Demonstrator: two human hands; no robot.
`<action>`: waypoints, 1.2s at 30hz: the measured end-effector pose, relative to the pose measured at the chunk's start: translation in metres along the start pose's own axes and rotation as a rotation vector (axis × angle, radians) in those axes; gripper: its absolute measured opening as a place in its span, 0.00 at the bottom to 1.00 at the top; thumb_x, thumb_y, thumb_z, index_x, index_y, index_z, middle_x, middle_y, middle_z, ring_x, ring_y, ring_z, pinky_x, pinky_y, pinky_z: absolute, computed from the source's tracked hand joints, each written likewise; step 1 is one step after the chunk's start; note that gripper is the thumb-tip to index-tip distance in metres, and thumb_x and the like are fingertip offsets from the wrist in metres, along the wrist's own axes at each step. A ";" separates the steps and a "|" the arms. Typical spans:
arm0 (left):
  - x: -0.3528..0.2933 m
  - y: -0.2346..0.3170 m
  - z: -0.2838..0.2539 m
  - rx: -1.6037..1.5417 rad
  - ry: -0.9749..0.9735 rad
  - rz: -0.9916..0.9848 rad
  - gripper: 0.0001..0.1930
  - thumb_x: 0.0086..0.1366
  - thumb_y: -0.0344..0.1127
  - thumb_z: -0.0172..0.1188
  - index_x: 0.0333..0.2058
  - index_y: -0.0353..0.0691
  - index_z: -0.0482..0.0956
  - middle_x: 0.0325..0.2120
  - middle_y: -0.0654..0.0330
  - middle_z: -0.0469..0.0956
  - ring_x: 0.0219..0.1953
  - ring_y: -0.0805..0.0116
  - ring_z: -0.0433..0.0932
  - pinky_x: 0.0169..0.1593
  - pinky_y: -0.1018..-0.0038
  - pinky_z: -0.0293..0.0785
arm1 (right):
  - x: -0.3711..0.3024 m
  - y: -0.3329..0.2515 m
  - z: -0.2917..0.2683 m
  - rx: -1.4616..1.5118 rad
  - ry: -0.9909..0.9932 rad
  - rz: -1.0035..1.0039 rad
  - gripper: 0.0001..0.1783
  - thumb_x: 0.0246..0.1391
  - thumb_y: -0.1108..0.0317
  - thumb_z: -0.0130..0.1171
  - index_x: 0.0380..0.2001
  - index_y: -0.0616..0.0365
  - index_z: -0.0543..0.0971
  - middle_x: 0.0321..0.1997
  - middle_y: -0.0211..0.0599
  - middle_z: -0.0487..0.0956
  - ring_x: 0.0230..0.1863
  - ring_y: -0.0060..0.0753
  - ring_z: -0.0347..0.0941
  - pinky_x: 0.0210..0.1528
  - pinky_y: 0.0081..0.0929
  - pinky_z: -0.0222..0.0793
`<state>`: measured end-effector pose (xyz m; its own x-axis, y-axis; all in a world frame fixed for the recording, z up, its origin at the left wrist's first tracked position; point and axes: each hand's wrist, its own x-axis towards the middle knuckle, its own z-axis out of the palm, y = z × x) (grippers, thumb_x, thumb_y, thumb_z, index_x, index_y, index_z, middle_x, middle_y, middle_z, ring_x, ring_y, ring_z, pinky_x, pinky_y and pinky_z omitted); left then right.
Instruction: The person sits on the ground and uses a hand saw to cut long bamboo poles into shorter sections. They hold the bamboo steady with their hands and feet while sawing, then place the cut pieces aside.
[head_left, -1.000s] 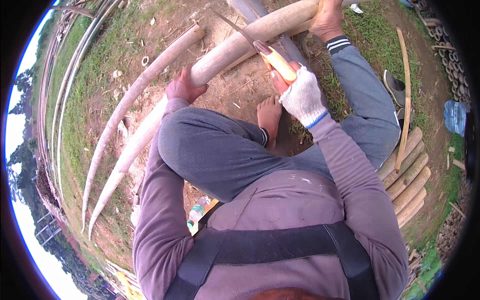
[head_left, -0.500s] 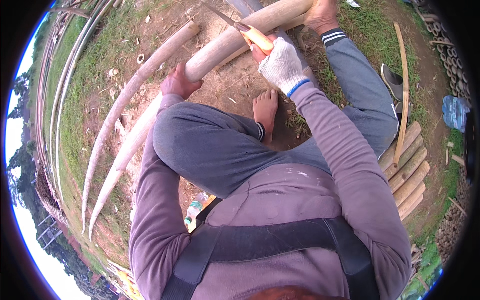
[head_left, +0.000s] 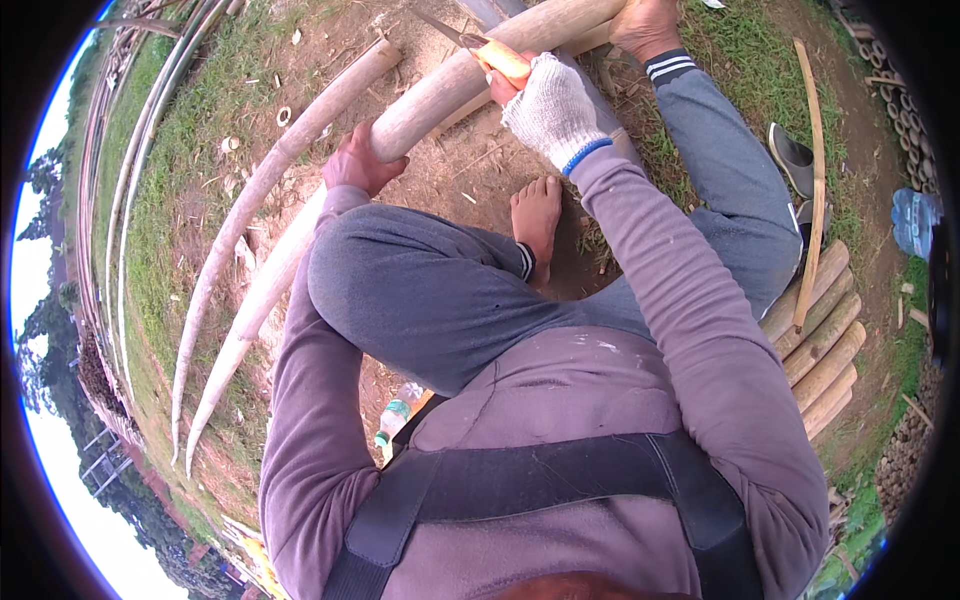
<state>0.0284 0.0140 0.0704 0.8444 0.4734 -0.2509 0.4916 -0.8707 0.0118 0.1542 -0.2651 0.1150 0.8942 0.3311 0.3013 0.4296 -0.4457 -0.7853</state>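
A thick pale bamboo pole (head_left: 440,100) slants from the lower left to the upper right. My bare left hand (head_left: 362,163) is wrapped round it from the left side. In my right hand (head_left: 553,112), which wears a white knit glove with a blue cuff, is the orange handle of a handsaw (head_left: 503,62). The saw's thin dark blade (head_left: 436,27) reaches up and left past the pole's far side; where its teeth meet the pole is hidden. My raised bare foot (head_left: 645,28) presses on the pole's upper right part.
A second bamboo pole (head_left: 285,150) lies left of mine. A grey post (head_left: 620,140) runs beneath the work. Several cut bamboo lengths (head_left: 820,320), a thin strip (head_left: 812,180) and a dark shoe (head_left: 790,160) lie right. A plastic bottle (head_left: 393,420) is by my left hip.
My right hand and the saw have shifted slightly forward and to the left across the pole. My left hand keeps its hold in the same place.
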 end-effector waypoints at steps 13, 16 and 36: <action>-0.006 0.001 0.003 -0.003 -0.002 -0.006 0.50 0.49 0.63 0.76 0.69 0.48 0.71 0.56 0.49 0.83 0.55 0.49 0.85 0.58 0.55 0.82 | -0.049 0.020 -0.032 -0.062 -0.032 -0.050 0.20 0.62 0.55 0.69 0.34 0.65 0.83 0.21 0.55 0.81 0.26 0.60 0.82 0.29 0.44 0.77; 0.002 -0.004 0.000 0.007 -0.014 0.015 0.51 0.49 0.64 0.76 0.70 0.49 0.70 0.57 0.50 0.83 0.56 0.50 0.85 0.59 0.56 0.82 | 0.016 -0.003 0.008 -0.112 -0.055 -0.023 0.24 0.62 0.50 0.66 0.36 0.67 0.83 0.28 0.61 0.84 0.34 0.64 0.84 0.35 0.52 0.79; -0.009 -0.002 -0.006 0.029 -0.025 -0.049 0.49 0.49 0.61 0.77 0.69 0.52 0.70 0.57 0.53 0.83 0.58 0.51 0.84 0.60 0.55 0.81 | -0.040 0.013 -0.015 -0.011 -0.066 0.008 0.24 0.61 0.50 0.70 0.37 0.66 0.82 0.30 0.60 0.83 0.36 0.64 0.84 0.35 0.48 0.78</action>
<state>0.0211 0.0120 0.0781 0.8136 0.5124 -0.2748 0.5257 -0.8502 -0.0286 0.1255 -0.2966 0.1005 0.8878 0.3810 0.2582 0.4237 -0.4575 -0.7818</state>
